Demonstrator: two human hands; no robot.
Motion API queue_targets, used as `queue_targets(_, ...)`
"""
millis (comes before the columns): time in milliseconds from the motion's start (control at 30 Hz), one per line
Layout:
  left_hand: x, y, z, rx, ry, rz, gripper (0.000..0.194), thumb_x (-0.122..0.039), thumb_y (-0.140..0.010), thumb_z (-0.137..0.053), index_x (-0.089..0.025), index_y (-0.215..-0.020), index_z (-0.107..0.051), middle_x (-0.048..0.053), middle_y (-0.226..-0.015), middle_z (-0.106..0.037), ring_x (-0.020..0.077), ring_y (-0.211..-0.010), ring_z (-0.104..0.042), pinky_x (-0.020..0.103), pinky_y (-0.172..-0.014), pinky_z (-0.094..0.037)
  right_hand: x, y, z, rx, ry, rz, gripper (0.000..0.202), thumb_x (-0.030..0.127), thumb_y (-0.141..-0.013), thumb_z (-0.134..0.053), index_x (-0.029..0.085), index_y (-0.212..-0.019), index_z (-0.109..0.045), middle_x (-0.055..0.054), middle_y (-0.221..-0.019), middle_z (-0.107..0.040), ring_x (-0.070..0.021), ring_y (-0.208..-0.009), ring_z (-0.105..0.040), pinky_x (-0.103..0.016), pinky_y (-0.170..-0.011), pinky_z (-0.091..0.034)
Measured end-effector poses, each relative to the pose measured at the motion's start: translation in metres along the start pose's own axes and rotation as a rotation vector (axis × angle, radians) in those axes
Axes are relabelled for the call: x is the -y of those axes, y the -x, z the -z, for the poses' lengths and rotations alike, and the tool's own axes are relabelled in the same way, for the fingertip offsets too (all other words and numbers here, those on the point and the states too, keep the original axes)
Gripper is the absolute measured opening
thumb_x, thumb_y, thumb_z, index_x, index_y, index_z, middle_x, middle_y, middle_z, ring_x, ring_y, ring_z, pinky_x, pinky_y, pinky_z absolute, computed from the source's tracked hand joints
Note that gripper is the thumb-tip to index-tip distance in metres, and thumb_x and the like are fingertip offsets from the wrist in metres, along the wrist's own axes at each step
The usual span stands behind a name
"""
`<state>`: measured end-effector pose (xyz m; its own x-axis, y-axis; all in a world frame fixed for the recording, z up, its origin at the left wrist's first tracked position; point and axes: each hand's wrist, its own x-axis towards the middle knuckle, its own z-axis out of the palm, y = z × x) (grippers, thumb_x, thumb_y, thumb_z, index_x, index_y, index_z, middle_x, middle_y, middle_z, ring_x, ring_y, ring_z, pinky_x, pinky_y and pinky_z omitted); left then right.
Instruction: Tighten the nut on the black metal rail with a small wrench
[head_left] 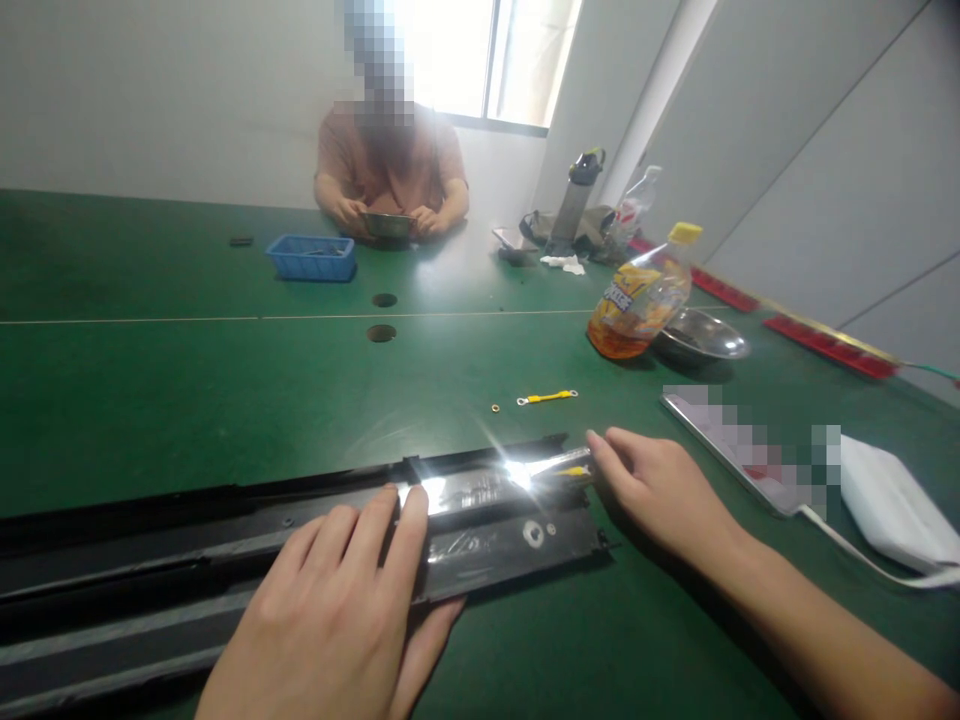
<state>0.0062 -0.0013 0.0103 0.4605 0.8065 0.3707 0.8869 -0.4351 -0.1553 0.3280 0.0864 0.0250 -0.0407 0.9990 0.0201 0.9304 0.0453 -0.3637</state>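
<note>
On the left, the black rail (510, 568) stretches across the green table (150, 410), clasped by the left hand (334, 600), fingers over the top, thumb at the near edge. Moving right, a small ring (495, 408) and a loose yellow lead (550, 398) lie just beyond it, then comes the right hand (652, 485) at the rail's end, fingers drawn in, its grip impossible to tell. It looks like end-of-rail handling, and the next move calls for steady support and fine fingertip control.
</note>
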Motion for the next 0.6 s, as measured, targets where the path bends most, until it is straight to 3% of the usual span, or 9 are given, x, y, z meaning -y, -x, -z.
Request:
queue_targets(400, 0.0002, -0.0007, -0.0019, -0.015, -0.006, 0.004, 0.058, -0.054, -0.092, -0.060, -0.016, -0.136, -0.063, 0.014, -0.129, -0.070, 0.0314, -0.103, -0.061, 0.047, -0.090, -0.046, 0.0003, -0.0003, 0.0000, -0.004, 0.021, 0.003, 0.052, 0.057, -0.105, -0.040, 0.025, -0.066, -0.046, -0.005, -0.064, -0.063, -0.0230, -0.063, -0.059, -0.034, -0.062, -0.029)
queue_targets(600, 0.0013, 0.0013, -0.0040, -0.002, 0.011, 0.010, 0.057, -0.054, -0.092, -0.060, -0.017, -0.136, -0.062, 0.014, -0.130, -0.069, 0.0313, -0.104, -0.061, 0.048, -0.091, -0.046, 0.0052, 0.0091, 0.0067, 0.050, 0.197, -0.031, 0.051, 0.049, -0.109, -0.037, 0.024, -0.070, -0.058, -0.010, -0.075, -0.074, -0.0280, -0.072, -0.069, -0.035, -0.063, -0.035)
